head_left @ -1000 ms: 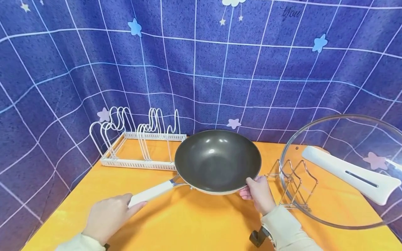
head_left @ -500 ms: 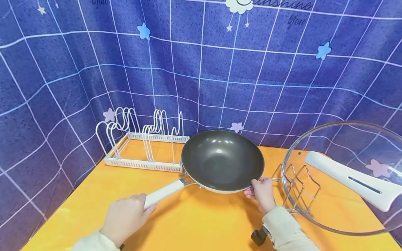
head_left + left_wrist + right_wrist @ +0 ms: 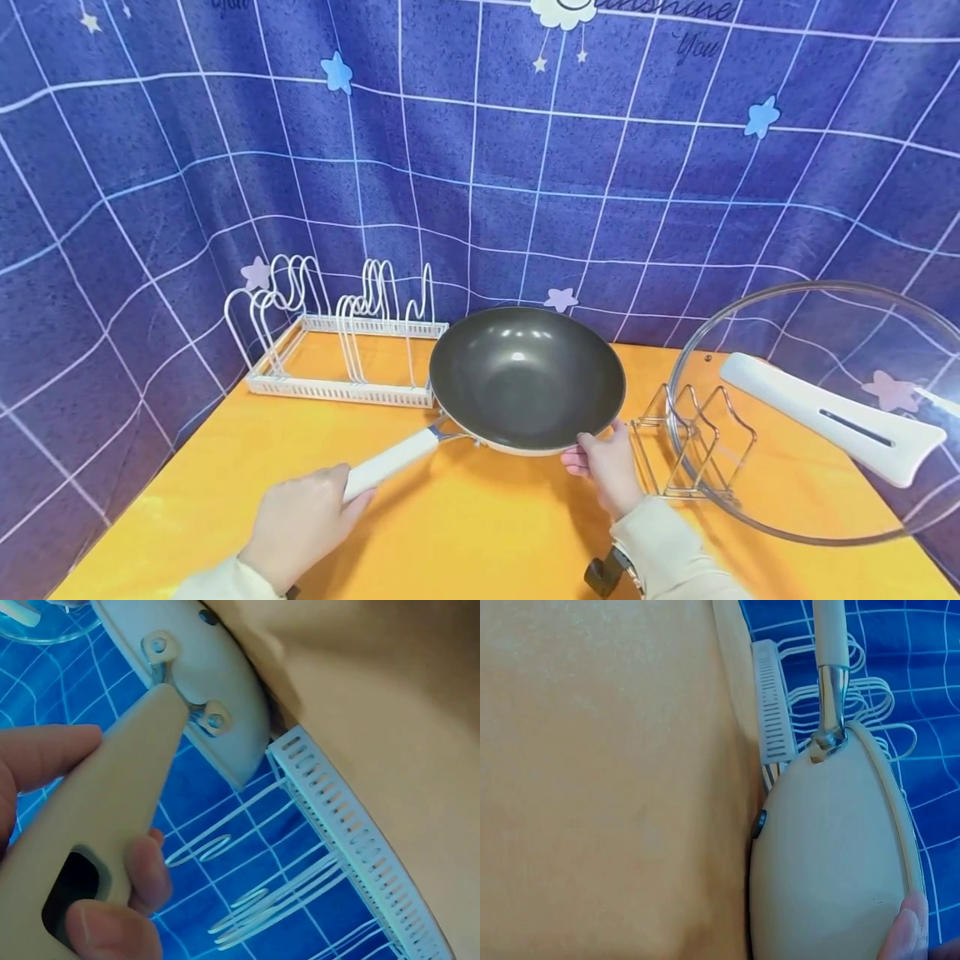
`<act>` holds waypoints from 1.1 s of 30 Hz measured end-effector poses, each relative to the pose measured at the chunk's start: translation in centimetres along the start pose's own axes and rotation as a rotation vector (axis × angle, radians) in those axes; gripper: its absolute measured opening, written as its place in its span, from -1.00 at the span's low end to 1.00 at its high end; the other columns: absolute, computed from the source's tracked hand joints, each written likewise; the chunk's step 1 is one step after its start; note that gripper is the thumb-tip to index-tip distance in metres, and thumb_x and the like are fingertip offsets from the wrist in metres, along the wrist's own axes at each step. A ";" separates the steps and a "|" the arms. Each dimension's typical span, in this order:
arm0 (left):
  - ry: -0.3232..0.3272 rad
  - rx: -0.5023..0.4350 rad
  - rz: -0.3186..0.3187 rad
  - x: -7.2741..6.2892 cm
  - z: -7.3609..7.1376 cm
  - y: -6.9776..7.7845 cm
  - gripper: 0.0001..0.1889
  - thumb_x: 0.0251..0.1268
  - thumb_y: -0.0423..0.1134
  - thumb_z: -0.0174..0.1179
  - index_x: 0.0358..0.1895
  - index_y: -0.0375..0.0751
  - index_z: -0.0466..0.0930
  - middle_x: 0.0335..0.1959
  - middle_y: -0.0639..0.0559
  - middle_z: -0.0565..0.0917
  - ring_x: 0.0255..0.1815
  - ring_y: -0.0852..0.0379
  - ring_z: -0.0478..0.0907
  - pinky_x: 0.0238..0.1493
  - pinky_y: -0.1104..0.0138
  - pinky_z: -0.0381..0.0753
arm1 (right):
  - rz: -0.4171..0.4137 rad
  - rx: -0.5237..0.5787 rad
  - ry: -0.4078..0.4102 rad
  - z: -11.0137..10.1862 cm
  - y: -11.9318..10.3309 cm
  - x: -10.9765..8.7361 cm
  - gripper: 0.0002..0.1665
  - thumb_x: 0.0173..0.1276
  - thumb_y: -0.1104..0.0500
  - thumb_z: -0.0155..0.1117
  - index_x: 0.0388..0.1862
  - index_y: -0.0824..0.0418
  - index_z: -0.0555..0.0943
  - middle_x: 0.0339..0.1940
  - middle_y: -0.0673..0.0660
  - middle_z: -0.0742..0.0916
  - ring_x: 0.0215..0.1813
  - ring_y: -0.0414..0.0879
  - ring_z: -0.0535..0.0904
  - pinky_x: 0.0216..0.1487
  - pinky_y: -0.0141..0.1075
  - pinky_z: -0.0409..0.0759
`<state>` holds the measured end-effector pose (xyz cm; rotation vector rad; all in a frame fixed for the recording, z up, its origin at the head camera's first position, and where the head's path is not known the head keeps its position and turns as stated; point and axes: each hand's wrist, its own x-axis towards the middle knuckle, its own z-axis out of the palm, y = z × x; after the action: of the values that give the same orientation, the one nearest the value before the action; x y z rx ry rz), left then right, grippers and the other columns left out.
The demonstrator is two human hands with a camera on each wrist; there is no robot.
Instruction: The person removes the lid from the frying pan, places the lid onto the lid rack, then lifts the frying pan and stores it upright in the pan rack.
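A dark-lined wok (image 3: 525,379) with a cream outside is in the middle of the head view, its inside facing up and slightly forward. My left hand (image 3: 303,521) grips the wok's white handle (image 3: 393,462) at its near end, fingers wrapped round it in the left wrist view. At the front right rim, my right hand (image 3: 607,467) pinches the wok, thumb over the edge and fingers underneath. In the right wrist view the cream outer wall (image 3: 825,855) fills the lower right, with only fingertips (image 3: 904,934) of that hand showing.
Left of the wok stands a white wire rack (image 3: 341,392) with upright loops, its right end overlapped by the wok. A small metal rack (image 3: 697,450) on the right holds a large glass lid (image 3: 825,537) with a white handle (image 3: 832,417). Behind hangs a blue curtain (image 3: 510,167).
My left hand has moved right with the handle, which now points more toward the front. The wok has shifted slightly right of the white rack. My right hand keeps its hold on the rim.
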<state>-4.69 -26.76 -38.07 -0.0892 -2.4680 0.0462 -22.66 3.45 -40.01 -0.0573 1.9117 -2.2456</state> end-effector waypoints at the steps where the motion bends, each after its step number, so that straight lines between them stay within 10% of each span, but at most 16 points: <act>1: -0.008 -0.001 -0.006 0.1 -0.1 0.1 -0.58 -0.18 -0.04 0.45 -0.66 -0.11 0.34 -0.80 0.19 0.22 -0.83 0.25 0.14 -0.87 0.33 0.17 | -0.006 0.004 0.001 0.0 -0.1 0.0 -0.17 0.33 0.48 -0.12 0.44 0.44 -0.29 -0.71 0.03 0.61 -0.71 -0.26 0.58 -0.62 -0.45 0.58; 5: -0.057 -0.017 -0.038 0.5 -0.4 0.8 -0.58 -0.12 -0.03 0.45 -0.65 -0.12 0.36 -0.80 0.18 0.23 -0.83 0.24 0.15 -0.86 0.31 0.19 | -0.019 0.010 0.011 -0.3 -0.4 0.3 -0.22 0.33 0.48 -0.12 0.42 0.45 -0.22 -0.72 0.02 0.61 -0.71 -0.27 0.57 -0.62 -0.48 0.56; 16: -0.448 -0.154 -0.205 0.9 -2.2 3.6 -0.64 0.04 0.02 0.37 -0.51 -0.10 0.41 -0.72 0.15 0.29 -0.71 0.18 0.27 -0.76 0.25 0.29 | -0.006 0.063 0.021 -1.0 0.9 0.2 -0.29 0.45 0.37 -0.11 0.45 0.35 -0.16 -0.69 -0.01 0.61 -0.69 -0.27 0.57 -0.61 -0.44 0.58; 33: -0.510 -0.335 0.005 1.2 -2.7 5.1 -0.68 0.12 0.11 0.24 -0.59 0.09 0.37 -0.74 0.34 0.26 -0.70 0.33 0.26 -0.71 0.37 0.20 | 0.134 0.208 -0.239 6.3 3.4 -8.0 -0.13 0.36 0.31 -0.03 0.43 0.38 -0.30 -0.31 0.06 0.60 -0.52 -0.24 0.61 -0.43 -0.39 0.65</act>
<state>-3.62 -21.56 -35.48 -0.2554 -2.9618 -0.3886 -13.47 -1.84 -41.57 -0.1551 1.5105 -2.2212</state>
